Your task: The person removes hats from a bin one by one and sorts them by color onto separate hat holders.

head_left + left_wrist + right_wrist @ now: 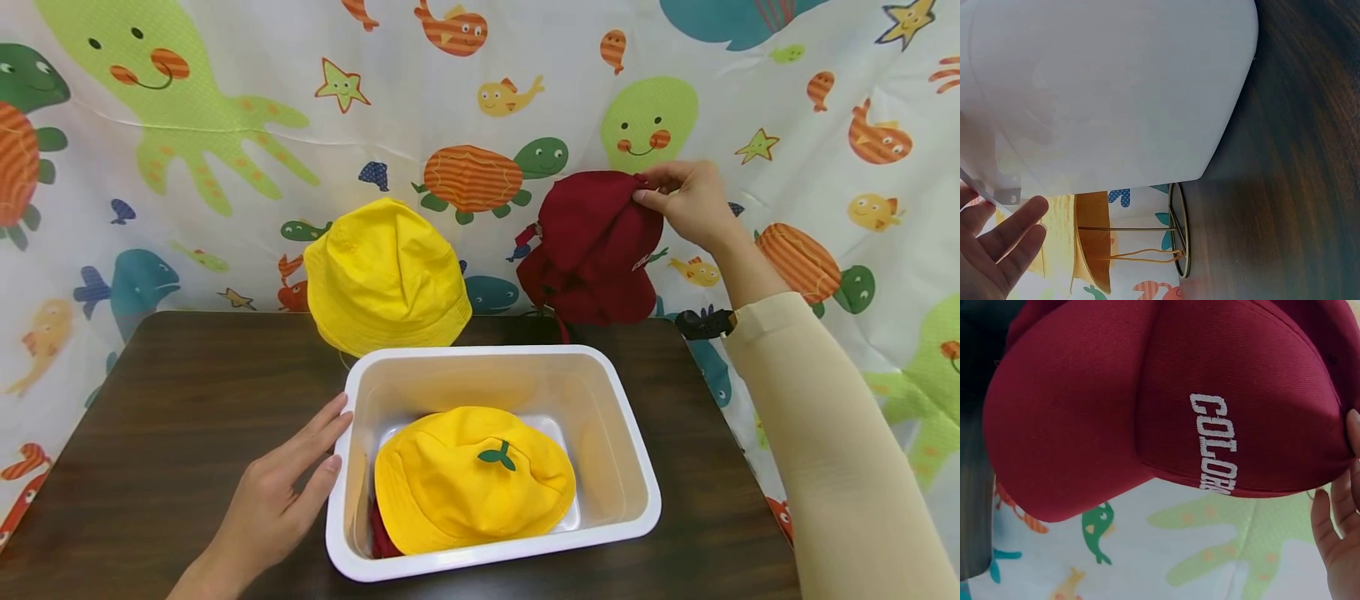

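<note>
At the back right of the table, my right hand (693, 204) pinches the crown of a dark red cap (592, 250) between thumb and fingers. White stitched lettering (1213, 444) runs across the cap's front in the right wrist view, its end out of sight. My left hand (273, 492) rests on the left rim of a white plastic bin (648, 500), its fingers loosely extended. Inside the bin lies a yellow cap (465, 500) with a green sprout emblem, partly covering something dark red (382, 533) in the near left corner.
Behind the bin, a yellow bucket hat (390, 275) sits on a wire stand (1179, 231). The dark wooden table (187, 400) meets a curtain (247, 50) printed with sea animals at its back. A dark band (705, 323) circles my right wrist.
</note>
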The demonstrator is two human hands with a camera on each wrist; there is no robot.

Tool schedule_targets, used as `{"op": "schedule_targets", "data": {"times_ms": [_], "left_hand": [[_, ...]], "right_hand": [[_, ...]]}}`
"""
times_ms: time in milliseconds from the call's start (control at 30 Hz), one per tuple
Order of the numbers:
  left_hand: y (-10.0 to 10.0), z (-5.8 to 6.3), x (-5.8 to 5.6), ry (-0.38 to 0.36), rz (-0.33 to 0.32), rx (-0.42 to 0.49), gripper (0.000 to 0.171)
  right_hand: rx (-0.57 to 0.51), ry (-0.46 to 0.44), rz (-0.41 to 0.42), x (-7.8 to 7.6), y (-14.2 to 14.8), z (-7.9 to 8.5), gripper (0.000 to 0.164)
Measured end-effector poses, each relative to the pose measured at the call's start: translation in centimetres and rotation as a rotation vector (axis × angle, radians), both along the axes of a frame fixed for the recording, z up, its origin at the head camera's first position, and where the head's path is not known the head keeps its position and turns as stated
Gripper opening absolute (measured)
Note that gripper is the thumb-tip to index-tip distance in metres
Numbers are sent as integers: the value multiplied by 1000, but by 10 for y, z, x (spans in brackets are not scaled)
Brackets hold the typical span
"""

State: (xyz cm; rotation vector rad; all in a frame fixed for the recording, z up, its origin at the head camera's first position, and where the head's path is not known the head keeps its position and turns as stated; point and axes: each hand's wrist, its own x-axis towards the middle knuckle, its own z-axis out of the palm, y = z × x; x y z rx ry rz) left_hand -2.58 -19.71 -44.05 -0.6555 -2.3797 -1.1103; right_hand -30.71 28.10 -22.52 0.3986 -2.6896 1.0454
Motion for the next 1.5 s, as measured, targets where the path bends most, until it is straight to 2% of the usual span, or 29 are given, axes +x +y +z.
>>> {"op": "schedule_targets", "data": {"times_ms": [367, 967, 1167, 1400, 1500], "left_hand": [[1, 0, 0, -36, 3, 0, 64], [2, -1, -1, -42, 0, 10, 64], [2, -1, -1, -12, -11, 24, 64], [3, -4, -4, 105, -38, 70, 56], [3, -4, -4, 98, -39, 72, 58]], "right_hand": [[35, -15, 20, -4, -11, -17, 28], [93, 0, 69, -8, -20, -45, 22], [106, -22, 69, -9, -22, -55, 23], [101, -56, 66, -6, -23, -62, 27], [97, -62, 67, -6, -22, -64, 27]]}}
